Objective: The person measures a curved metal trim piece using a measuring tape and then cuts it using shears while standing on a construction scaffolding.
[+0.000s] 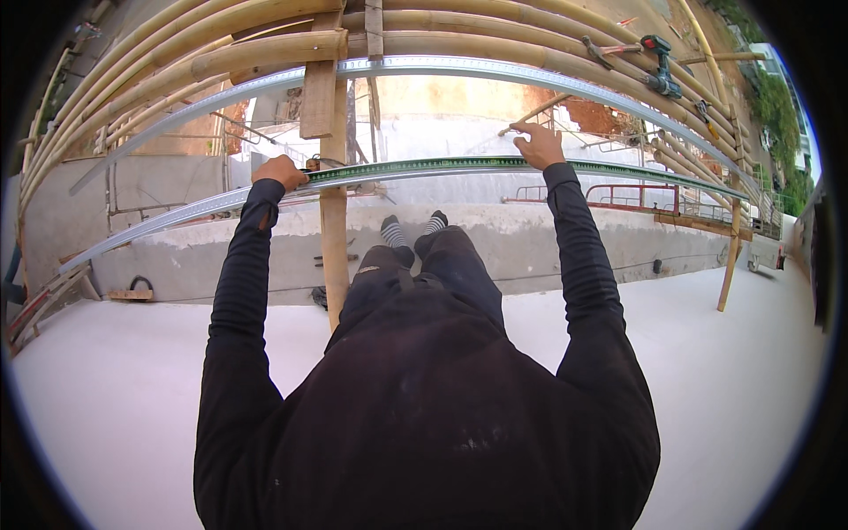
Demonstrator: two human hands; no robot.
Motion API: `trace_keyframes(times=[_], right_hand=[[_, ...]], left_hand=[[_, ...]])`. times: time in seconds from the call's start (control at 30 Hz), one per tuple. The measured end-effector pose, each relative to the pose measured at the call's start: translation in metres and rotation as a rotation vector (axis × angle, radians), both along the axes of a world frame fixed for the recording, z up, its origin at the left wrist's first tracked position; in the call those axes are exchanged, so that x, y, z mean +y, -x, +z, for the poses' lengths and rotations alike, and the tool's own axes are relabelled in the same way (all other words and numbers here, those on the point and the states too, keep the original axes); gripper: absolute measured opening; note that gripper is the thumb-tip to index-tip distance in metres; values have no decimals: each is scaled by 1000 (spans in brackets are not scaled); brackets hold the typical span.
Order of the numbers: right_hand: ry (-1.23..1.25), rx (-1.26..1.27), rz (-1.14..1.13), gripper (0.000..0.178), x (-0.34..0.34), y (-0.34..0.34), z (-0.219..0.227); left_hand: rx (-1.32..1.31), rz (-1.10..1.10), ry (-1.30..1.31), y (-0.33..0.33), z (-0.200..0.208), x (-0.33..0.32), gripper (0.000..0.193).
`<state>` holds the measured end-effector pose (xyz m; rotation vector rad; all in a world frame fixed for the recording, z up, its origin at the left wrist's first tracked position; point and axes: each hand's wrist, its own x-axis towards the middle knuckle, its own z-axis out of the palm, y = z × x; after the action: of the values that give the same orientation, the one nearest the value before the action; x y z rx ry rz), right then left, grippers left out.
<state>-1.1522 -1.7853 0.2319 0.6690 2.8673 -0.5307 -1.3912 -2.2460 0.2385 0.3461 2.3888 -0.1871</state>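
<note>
A green tape measure blade with dark markings stretches sideways in front of me along a silver metal channel. My left hand is closed at the blade's left end, around the tape measure, whose dark case partly shows past the fingers. To the right, my right hand is held over the blade, thumb and forefinger brought together in a pinch. Whatever those fingertips hold, if anything, is too small to make out. A second silver metal channel lies farther off, along the bamboo poles.
Bamboo poles form a scaffold ahead, with a wooden post at centre-left. On the right poles rest a hammer, a cordless drill and pliers. Below my feet runs a concrete ledge; a red metal frame stands right.
</note>
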Motion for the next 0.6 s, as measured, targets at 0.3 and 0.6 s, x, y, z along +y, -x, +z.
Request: trace_keyframes(times=[0.3, 0.6], right_hand=[[343, -380, 429, 75, -134, 76, -36], [576, -347, 387, 62, -118, 78, -41]], left_hand=[[6, -17, -7, -4, 7, 3, 49], [23, -30, -21, -7, 2, -2, 48]])
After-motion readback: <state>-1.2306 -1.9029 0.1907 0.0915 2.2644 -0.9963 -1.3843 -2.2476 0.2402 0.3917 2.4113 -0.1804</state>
